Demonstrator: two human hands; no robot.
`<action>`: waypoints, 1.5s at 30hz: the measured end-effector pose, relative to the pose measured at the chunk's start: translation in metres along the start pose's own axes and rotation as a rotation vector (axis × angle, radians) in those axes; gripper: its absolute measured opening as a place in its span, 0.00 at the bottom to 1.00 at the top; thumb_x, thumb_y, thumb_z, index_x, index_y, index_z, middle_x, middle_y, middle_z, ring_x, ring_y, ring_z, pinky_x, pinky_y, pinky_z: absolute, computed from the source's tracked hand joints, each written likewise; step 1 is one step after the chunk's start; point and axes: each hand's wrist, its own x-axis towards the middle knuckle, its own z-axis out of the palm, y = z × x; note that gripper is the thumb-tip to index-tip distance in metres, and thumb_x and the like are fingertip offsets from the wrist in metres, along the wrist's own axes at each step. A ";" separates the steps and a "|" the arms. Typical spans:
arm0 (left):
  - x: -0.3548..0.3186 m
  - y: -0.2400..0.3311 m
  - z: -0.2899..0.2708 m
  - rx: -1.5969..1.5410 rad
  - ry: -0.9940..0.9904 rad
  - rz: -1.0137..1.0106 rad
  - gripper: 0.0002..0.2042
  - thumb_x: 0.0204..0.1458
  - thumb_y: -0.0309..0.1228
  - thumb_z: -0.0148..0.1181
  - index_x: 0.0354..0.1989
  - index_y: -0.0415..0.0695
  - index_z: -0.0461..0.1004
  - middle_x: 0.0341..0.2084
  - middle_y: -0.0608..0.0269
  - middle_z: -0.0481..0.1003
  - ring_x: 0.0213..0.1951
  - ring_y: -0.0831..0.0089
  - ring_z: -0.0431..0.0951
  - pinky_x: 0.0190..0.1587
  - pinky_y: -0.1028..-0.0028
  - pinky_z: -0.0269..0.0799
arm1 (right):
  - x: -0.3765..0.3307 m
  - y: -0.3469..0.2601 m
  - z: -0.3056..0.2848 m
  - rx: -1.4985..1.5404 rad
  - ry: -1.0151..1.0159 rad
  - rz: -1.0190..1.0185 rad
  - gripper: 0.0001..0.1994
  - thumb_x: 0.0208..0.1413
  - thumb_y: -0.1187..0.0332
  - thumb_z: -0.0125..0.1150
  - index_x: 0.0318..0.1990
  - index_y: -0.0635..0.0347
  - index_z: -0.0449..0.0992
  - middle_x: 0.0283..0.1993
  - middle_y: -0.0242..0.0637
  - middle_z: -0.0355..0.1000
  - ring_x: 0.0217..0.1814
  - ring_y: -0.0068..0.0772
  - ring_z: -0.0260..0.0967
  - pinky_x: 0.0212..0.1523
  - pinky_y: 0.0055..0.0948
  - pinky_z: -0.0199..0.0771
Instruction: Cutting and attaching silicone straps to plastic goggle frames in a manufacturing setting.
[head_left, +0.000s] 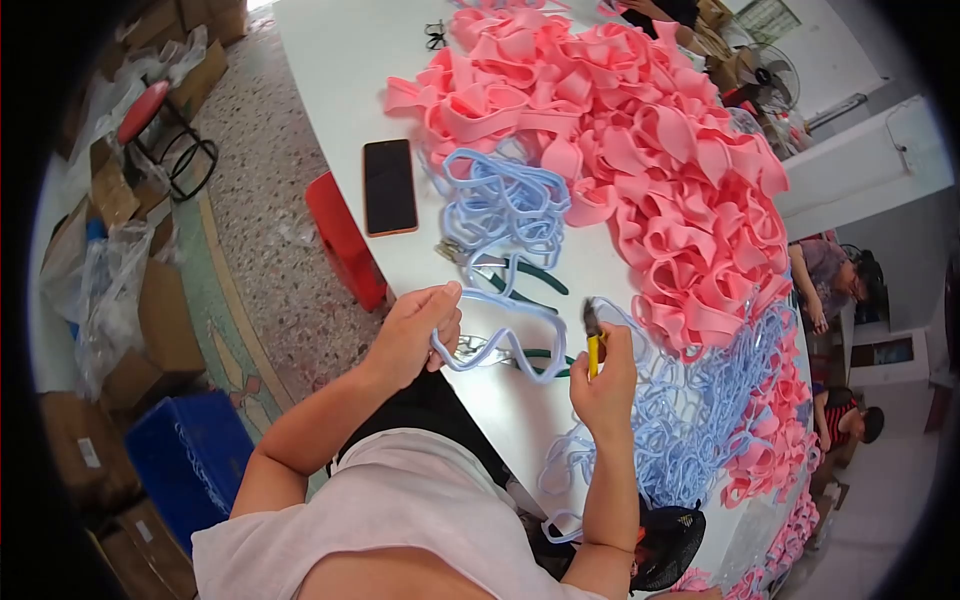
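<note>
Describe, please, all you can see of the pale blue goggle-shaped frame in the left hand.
The pale blue goggle-shaped frame is a slim closed loop, apparently rubber or soft plastic, with rounded corners and a nose-bridge notch in its near edge. It is held above the white table, gripped at its left end by the left hand. Its right end is free, apart from the yellow-handled nippers.

A loose off-white shirt [400,490] has a wide rounded neckline [400,541]; black legwear [438,405] shows just beyond the shirt. The left hand [418,332] and right hand [606,378] are bare.
</note>
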 end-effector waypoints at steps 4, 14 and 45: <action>-0.006 0.012 -0.013 -0.012 0.000 -0.245 0.20 0.63 0.40 0.45 0.17 0.47 0.58 0.08 0.72 0.56 0.08 0.82 0.55 0.11 0.79 0.49 | 0.002 -0.024 0.008 -0.487 -0.088 -0.326 0.23 0.32 0.81 0.60 0.43 0.63 0.66 0.35 0.43 0.63 0.37 0.45 0.64 0.36 0.37 0.65; -0.011 0.016 -0.004 0.174 -0.018 -0.293 0.18 0.63 0.37 0.46 0.18 0.46 0.61 0.10 0.75 0.55 0.09 0.85 0.53 0.10 0.81 0.49 | 0.002 -0.046 0.013 -0.647 -0.289 -0.359 0.24 0.29 0.81 0.60 0.41 0.62 0.66 0.36 0.42 0.63 0.39 0.46 0.63 0.38 0.39 0.63; -0.031 0.004 -0.041 0.002 0.100 -0.363 0.19 0.61 0.36 0.47 0.15 0.48 0.58 0.08 0.73 0.55 0.08 0.82 0.52 0.10 0.79 0.44 | 0.005 -0.019 0.035 -0.378 -0.321 -0.262 0.19 0.38 0.82 0.56 0.42 0.63 0.66 0.35 0.47 0.68 0.39 0.50 0.70 0.37 0.42 0.71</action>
